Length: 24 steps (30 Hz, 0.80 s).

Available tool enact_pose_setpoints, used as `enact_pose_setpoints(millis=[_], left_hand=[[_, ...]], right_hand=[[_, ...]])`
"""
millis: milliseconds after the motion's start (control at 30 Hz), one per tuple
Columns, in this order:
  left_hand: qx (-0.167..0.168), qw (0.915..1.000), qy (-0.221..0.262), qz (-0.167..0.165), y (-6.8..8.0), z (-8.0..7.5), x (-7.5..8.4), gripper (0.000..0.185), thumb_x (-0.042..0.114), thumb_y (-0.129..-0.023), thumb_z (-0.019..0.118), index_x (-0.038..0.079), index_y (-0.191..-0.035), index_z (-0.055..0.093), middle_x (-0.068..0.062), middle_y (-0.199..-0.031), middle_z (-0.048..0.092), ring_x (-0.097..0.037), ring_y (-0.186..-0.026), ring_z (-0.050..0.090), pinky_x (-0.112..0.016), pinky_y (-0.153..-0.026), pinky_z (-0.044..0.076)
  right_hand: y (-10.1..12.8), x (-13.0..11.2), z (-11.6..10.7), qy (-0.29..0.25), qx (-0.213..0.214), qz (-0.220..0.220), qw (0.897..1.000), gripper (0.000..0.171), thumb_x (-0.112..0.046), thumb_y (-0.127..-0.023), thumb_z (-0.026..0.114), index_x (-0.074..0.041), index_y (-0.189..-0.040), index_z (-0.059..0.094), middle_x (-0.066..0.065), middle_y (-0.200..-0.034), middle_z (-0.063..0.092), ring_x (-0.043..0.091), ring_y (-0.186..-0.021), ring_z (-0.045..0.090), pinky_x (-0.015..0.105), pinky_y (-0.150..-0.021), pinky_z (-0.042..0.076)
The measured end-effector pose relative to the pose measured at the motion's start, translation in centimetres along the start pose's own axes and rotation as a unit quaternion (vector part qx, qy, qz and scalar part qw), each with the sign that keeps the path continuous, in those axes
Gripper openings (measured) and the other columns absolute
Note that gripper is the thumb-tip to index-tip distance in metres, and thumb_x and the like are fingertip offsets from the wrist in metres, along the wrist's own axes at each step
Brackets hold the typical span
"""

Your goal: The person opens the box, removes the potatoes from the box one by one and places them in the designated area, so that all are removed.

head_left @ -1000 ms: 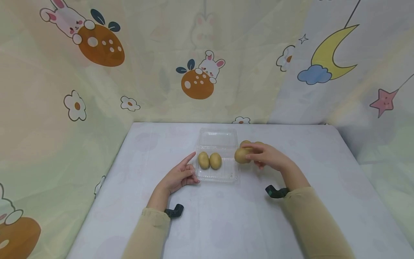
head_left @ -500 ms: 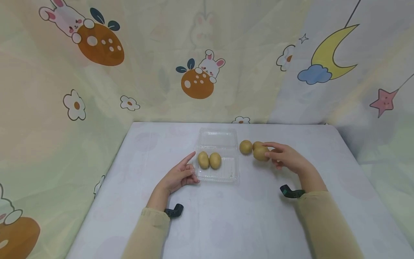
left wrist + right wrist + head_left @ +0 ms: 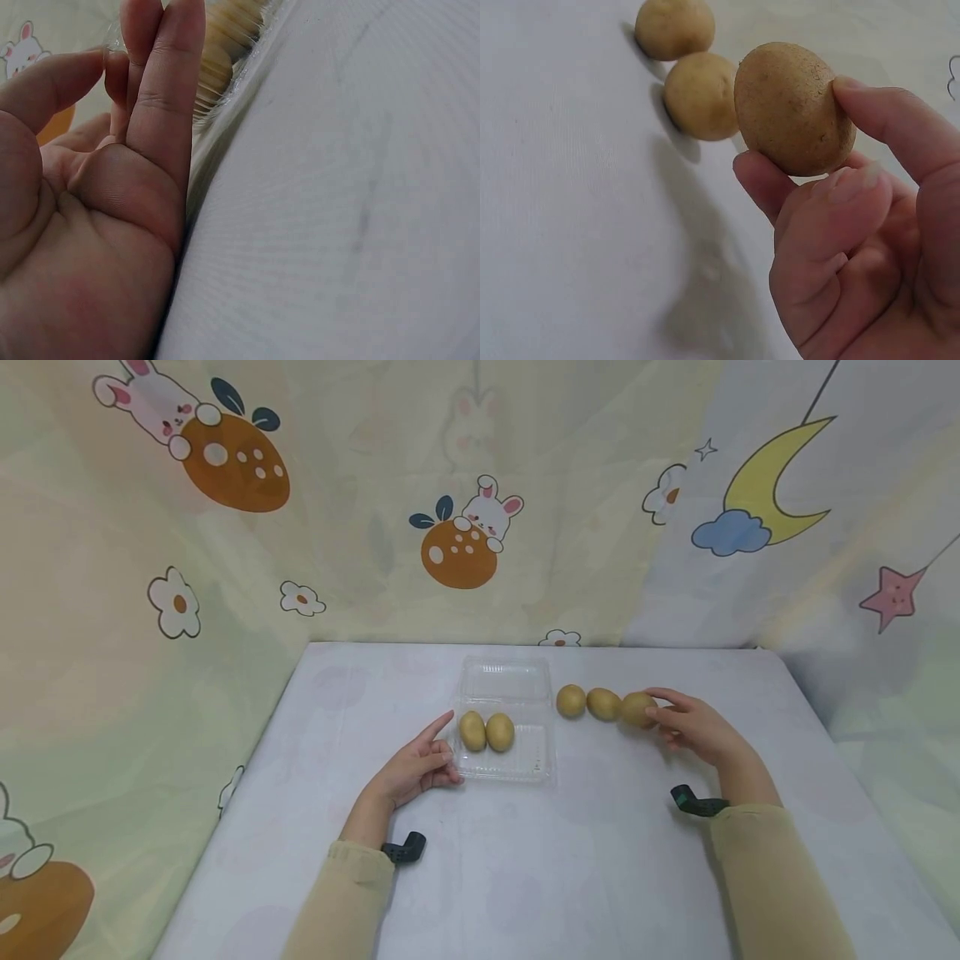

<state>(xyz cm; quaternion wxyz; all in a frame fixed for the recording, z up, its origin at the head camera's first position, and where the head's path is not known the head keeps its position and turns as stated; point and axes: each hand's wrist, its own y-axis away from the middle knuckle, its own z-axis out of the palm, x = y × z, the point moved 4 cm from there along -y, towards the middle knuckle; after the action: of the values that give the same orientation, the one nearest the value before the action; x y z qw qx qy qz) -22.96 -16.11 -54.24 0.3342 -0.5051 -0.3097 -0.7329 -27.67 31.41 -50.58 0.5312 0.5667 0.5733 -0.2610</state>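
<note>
- My right hand [image 3: 693, 727] pinches a potato [image 3: 793, 107] between thumb and fingertips, at the right end of a row on the bench [image 3: 525, 860].
- Two more potatoes sit in that row: the middle potato [image 3: 603, 703] lies just beside the held one, and the far potato [image 3: 571, 701] lies nearest the clamshell tray [image 3: 501, 689].
- My left hand [image 3: 414, 766] rests on the bench with fingers straight and relaxed, touching the left edge of the tray; it grips nothing.
- The tray is clear thin plastic, lid folded back, and holds two tray potatoes [image 3: 486, 732] side by side.
- Handling, as I judge it: the held potato is firm, rounded and egg-shaped, moderately light, with a dry matte tan skin that offers good friction. It will roll if set down carelessly.
- Best hold: across its widest middle, thumb opposing two or three fingers.
- The tray looks flimsy and likely to flex or slide; bracing it at the rim suits it.
- The bench cover is pale, smooth cloth.
</note>
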Motion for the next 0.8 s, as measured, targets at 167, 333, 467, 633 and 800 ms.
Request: enact_pose_setpoints(millis=[167,333,467,633,800], left_hand=[[0.001,1.0000,-0.002,-0.003,0.0,0.1,0.0,0.076,0.004,-0.101,0.051,0.031,-0.160,0.010,-0.001,-0.091,0.057,-0.019,-0.085,0.072,-0.039,-0.087,0.060],[-0.002,1.0000,-0.001,-0.007,0.0,0.1,0.1,0.079,0.003,-0.100,0.052,0.031,-0.160,0.009,-0.002,-0.091,0.057,-0.019,-0.085,0.072,-0.039,-0.086,0.060],[0.000,0.9999,0.000,-0.010,0.0,0.1,0.0,0.081,0.003,-0.099,0.054,0.032,-0.159,0.009,-0.002,-0.090,0.058,-0.019,-0.085,0.073,-0.039,-0.086,0.060],[-0.001,0.9999,0.006,-0.010,0.0,0.1,0.0,0.083,0.002,-0.099,0.055,0.033,-0.159,0.008,-0.002,-0.090,0.057,-0.020,-0.085,0.073,-0.039,-0.086,0.060],[-0.001,1.0000,0.001,-0.008,-0.1,0.2,0.1,0.084,0.001,-0.098,0.056,0.036,-0.159,0.009,-0.002,-0.090,0.055,-0.020,-0.085,0.073,-0.040,-0.086,0.060]], right_hand=[[-0.1,0.8,-0.7,-0.016,0.012,0.017,1.000,0.066,-0.043,-0.095,0.063,-0.017,-0.150,0.036,-0.001,-0.093,0.055,0.010,-0.064,0.050,0.027,-0.056,0.052],[-0.2,1.1,-1.0,-0.020,0.014,0.023,0.999,0.068,-0.044,-0.095,0.064,-0.016,-0.150,0.035,-0.005,-0.094,0.062,0.008,-0.064,0.049,0.026,-0.056,0.052],[-0.3,1.4,-1.1,-0.021,0.018,0.026,0.999,0.067,-0.043,-0.095,0.063,-0.015,-0.149,0.035,-0.004,-0.094,0.070,0.007,-0.062,0.048,0.025,-0.055,0.051],[-0.7,1.6,-0.9,-0.009,0.019,0.034,0.999,0.070,-0.048,-0.094,0.063,-0.015,-0.150,0.036,-0.001,-0.097,0.073,0.007,-0.061,0.049,0.024,-0.055,0.051],[-1.0,1.7,-0.7,0.002,0.020,0.043,0.999,0.072,-0.049,-0.093,0.063,-0.016,-0.150,0.035,0.000,-0.098,0.073,0.007,-0.062,0.050,0.024,-0.056,0.051]])
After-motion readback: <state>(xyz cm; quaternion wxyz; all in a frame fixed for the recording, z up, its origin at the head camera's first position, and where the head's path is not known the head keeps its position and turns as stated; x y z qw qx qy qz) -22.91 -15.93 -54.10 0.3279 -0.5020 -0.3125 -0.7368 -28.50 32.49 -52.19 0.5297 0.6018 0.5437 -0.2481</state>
